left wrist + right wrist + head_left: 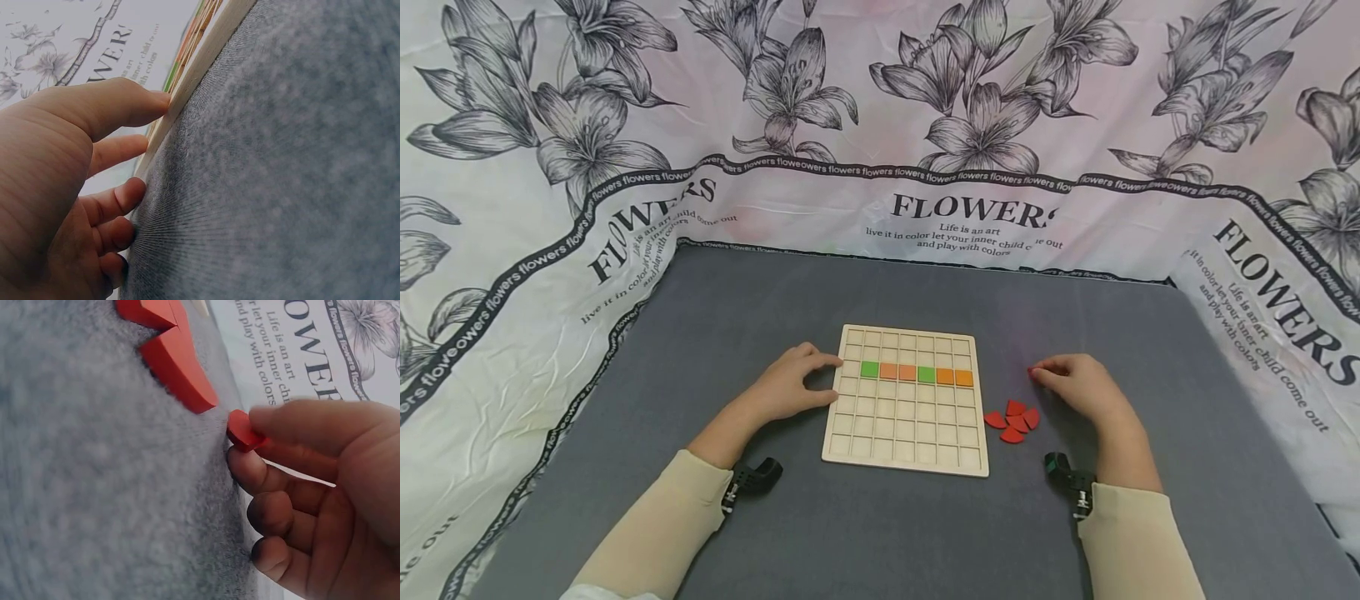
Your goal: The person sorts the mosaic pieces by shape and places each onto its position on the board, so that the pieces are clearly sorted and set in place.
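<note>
A wooden grid board (904, 459) lies in the middle of the head view. One of its rows holds green (869, 370) and orange square tiles (954, 377). At the board's left edge, the thumb and index finger of my left hand (790, 383) touch the rim, spread apart; the left wrist view shows the thumb (134, 111) against the wooden side. Right of the board, my right hand (1084, 387) pinches a small red piece (242, 429) between thumb and fingers, low over the cloth. Several red fan-shaped pieces (1012, 435) lie between board and right hand.
Dark grey cloth (760, 517) covers the table. A white flower-printed curtain (880, 217) stands along its back and sides. Each wrist wears a black camera mount, one on the left (756, 477) and one on the right (1067, 477).
</note>
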`<state>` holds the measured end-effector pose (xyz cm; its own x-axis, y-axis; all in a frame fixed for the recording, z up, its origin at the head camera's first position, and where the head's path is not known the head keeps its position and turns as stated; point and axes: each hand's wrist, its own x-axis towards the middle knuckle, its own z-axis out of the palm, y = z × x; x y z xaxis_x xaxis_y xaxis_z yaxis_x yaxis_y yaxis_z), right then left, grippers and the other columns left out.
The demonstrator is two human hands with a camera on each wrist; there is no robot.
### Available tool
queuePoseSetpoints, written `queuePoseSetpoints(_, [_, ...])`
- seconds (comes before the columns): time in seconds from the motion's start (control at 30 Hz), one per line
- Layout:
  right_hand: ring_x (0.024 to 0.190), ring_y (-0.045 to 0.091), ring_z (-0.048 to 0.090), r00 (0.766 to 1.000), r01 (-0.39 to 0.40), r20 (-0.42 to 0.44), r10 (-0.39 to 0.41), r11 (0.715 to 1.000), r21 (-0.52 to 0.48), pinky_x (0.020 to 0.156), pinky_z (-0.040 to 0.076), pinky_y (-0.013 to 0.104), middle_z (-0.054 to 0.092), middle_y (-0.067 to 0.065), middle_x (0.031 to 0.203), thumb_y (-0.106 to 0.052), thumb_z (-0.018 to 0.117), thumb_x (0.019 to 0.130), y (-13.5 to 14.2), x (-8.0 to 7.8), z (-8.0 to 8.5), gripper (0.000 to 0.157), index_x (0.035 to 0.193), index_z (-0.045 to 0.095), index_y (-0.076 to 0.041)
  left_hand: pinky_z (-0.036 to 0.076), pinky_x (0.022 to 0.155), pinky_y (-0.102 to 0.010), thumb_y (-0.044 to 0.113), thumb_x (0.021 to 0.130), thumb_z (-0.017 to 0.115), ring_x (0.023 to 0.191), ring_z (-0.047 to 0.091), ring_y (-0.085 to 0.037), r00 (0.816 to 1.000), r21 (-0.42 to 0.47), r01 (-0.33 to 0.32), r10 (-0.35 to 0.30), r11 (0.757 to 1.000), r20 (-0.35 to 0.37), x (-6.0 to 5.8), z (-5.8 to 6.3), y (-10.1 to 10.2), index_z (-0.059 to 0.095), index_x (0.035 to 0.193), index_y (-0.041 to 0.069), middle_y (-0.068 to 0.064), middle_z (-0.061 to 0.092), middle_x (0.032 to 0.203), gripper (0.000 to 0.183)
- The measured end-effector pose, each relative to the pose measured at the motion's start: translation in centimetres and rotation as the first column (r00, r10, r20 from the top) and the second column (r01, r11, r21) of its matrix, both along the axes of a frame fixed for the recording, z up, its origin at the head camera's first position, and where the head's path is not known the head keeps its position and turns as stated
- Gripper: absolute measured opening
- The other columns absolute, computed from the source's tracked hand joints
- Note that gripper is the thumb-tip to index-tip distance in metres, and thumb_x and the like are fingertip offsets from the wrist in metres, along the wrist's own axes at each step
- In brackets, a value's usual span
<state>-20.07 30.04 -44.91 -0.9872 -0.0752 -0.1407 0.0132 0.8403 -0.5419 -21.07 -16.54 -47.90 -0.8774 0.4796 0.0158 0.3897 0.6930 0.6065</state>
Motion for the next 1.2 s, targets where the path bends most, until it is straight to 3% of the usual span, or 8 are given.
queuePoseSetpoints(0.27, [0.087,0.023,0.059,1.0,0.006,0.015,-0.005,0.999,-0.033,0.076,0.046,0.038,0.068,0.011,0.1,-0.021,0.078,0.092,0.4,0.0,0.3,0.041,0.123,0.068,0.004,0.044,0.089,-0.045,0.032,0.092,0.079,0.103,0.051,-0.022,1.0,-0.004,-0.001,0.001,1.0,0.0,0.0,0.1,0.0,0.065,0.139,0.016,-0.004,0.054,0.115,0.052])
queuePoseSetpoints(0.57, [0.084,0.02,0.058,1.0,0.01,0.021,-0.009,0.999,-0.052,0.074,0.047,0.037,0.067,0.009,0.097,-0.017,0.075,0.093,0.4,0.0,0.1,0.034,0.12,0.071,0.004,0.045,0.09,-0.046,0.031,0.092,0.079,0.105,0.052,-0.023,1.0,-0.008,0.004,-0.004,1.0,-0.001,0.1,0.1,-0.2,0.065,0.139,0.016,-0.005,0.055,0.115,0.051])
queuePoseSetpoints(0.93, [0.106,0.033,0.066,0.999,0.033,-0.022,-0.037,0.985,-0.168,0.086,0.053,0.044,0.069,0.02,0.116,-0.018,0.073,0.098,-1.1,0.5,3.0,0.04,0.131,0.065,0.002,0.044,0.087,-0.045,0.031,0.092,0.079,0.101,0.051,-0.022,1.0,-0.005,0.0,0.0,1.0,-0.008,0.1,0.0,-0.1,0.065,0.139,0.016,-0.004,0.054,0.113,0.051])
queuePoseSetpoints(1.2, [0.102,0.026,0.067,0.997,0.032,-0.064,-0.046,0.978,-0.205,0.086,0.052,0.041,0.072,0.014,0.112,-0.025,0.076,0.096,-3.3,0.7,4.7,0.04,0.13,0.068,-0.004,0.044,0.089,-0.045,0.032,0.092,0.079,0.102,0.051,-0.022,1.0,-0.011,-0.004,0.004,1.0,0.001,0.1,0.1,0.1,0.065,0.139,0.016,-0.004,0.054,0.114,0.052])
